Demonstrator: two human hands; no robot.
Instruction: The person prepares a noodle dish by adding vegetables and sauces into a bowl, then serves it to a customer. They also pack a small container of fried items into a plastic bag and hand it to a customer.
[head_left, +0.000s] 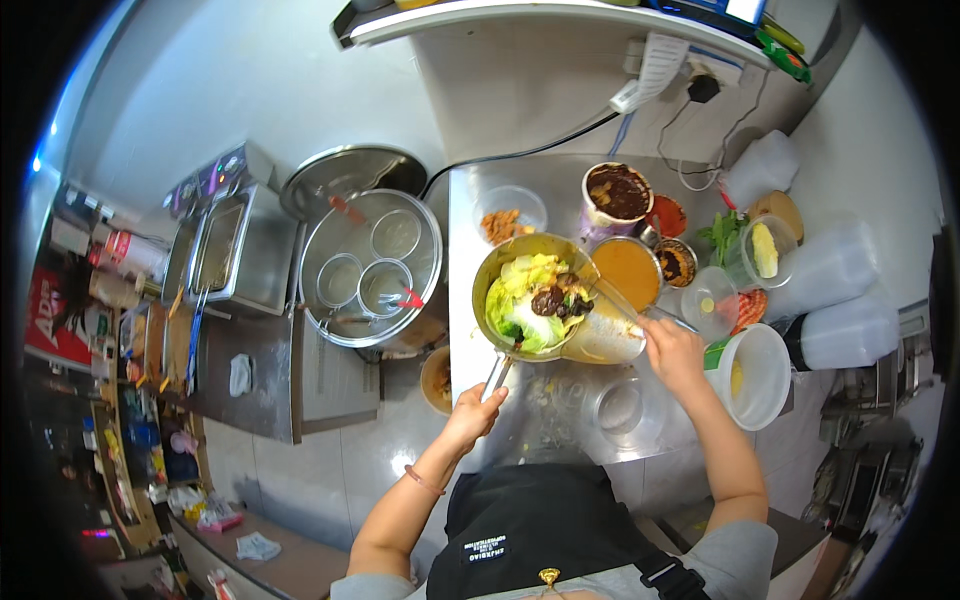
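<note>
In my left hand (474, 412) is the metal handle of a round pan (489, 264), held over the steel worktable (480, 431). Pale green cabbage leaves (517, 292), a dark brown sauce (551, 301) and dark pieces lie in the pan. My right hand (672, 352) grips a long-handled metal utensil (679, 318) at the pan's right side. A cylindrical basket (606, 339), perhaps mesh, lies tipped against the pan's rim below that hand; whether it belongs to the utensil is unclear. Beside the pan stands a container of orange-brown liquid (627, 271).
Left of the table, a large steel pot (319, 225) holds several round baskets. A tub of dark paste (619, 191), a bowl of brown pieces (506, 225) and a red sauce container (666, 215) stand behind the pan. Clear plastic tubs (757, 375) crowd the right edge.
</note>
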